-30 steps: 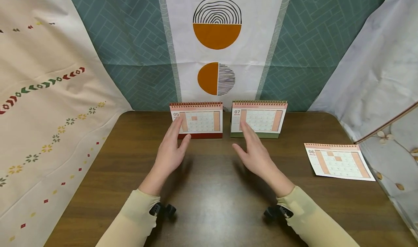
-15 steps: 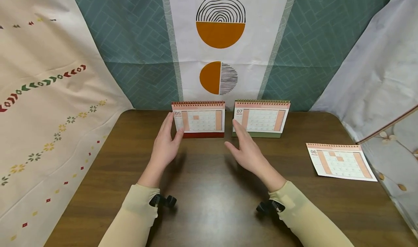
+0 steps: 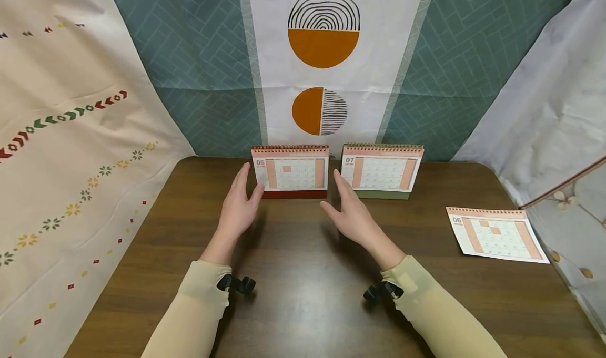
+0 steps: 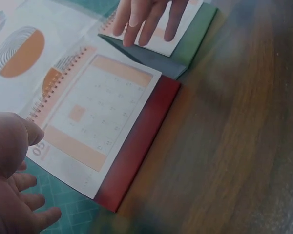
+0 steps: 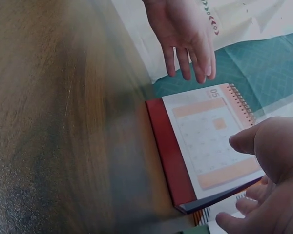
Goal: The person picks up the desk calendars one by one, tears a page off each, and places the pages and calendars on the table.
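A red-based desk calendar (image 3: 298,173) turned to 05 stands at the back of the table. Right of it, a green-based desk calendar (image 3: 382,173) shows 07. My left hand (image 3: 238,208) is by the red calendar's left side, fingers extended and thumb apart, holding nothing. In front of the gap between the calendars is my right hand (image 3: 352,216), its fingers stretched out and holding nothing. The left wrist view shows my left thumb (image 4: 33,134) overlapping the 05 page; whether it touches cannot be told. The right hand partly covers the green calendar's left edge.
A loose calendar page (image 3: 497,234) marked 06 lies flat at the right of the wooden table (image 3: 303,284). Patterned cloth (image 3: 199,84) hangs behind, with more cloth along both sides.
My right hand has moved left, from in front of the green calendar toward the gap between the calendars. The left hand has shifted outward to the red calendar's left side. The head view has shifted slightly.
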